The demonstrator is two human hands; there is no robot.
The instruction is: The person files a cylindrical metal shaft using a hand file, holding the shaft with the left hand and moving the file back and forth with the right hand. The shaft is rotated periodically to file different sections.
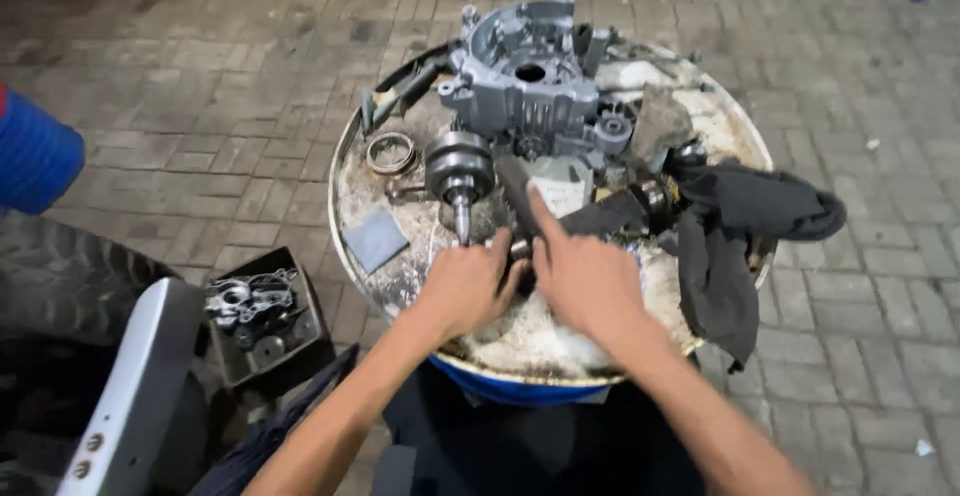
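No packages, labels, signs or screens.

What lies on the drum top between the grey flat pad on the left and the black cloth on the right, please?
In the head view, the left hand and right hand lie there, closed around a small metal part.

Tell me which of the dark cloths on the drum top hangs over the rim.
The large black rag on the right: it drapes past the round drum top's rim. The smaller dark cloth lies wholly on top, just beyond the right hand.
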